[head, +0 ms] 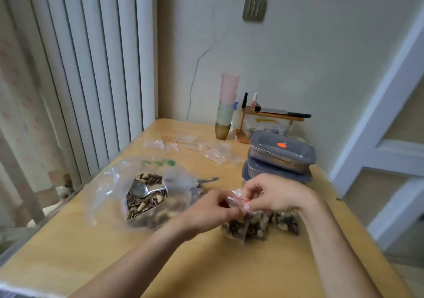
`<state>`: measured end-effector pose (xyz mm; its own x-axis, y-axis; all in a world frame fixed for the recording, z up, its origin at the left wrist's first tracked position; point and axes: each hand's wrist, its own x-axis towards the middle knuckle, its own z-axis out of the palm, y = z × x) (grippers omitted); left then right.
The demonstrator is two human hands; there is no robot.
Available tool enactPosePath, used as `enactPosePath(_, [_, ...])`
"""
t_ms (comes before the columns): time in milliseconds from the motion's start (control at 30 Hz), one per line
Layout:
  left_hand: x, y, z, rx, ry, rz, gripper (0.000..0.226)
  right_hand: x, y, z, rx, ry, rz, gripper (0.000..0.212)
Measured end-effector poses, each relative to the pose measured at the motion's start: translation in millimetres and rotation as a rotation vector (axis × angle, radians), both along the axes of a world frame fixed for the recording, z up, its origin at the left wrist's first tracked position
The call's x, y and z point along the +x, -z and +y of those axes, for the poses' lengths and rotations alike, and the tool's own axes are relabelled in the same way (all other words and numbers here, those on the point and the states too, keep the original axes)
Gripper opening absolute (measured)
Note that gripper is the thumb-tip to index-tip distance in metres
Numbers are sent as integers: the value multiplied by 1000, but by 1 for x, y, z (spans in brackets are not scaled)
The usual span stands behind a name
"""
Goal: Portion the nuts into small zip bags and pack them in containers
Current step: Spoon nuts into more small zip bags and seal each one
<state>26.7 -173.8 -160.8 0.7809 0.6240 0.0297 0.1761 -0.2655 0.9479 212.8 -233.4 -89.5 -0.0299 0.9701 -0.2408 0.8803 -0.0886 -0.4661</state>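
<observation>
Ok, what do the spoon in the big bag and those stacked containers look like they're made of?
The spoon looks like polished metal: silvery, with bright glints. The stacked containers seem to have metal bodies, a dull silver sheen along the side, under grey matte lids, probably plastic; blur leaves that open.

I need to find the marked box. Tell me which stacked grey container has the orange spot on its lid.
The top container of the stack; the lids below it show no orange.
</observation>
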Motion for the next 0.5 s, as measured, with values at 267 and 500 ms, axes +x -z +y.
enactPosePath(267, [31, 49, -6, 510, -169, 28, 26, 9, 27, -6, -46, 157, -152, 12])
enactPosePath(500, [39, 58, -11, 658, -205, 39, 33, 18, 30, -9, -145, 244, -166, 18])
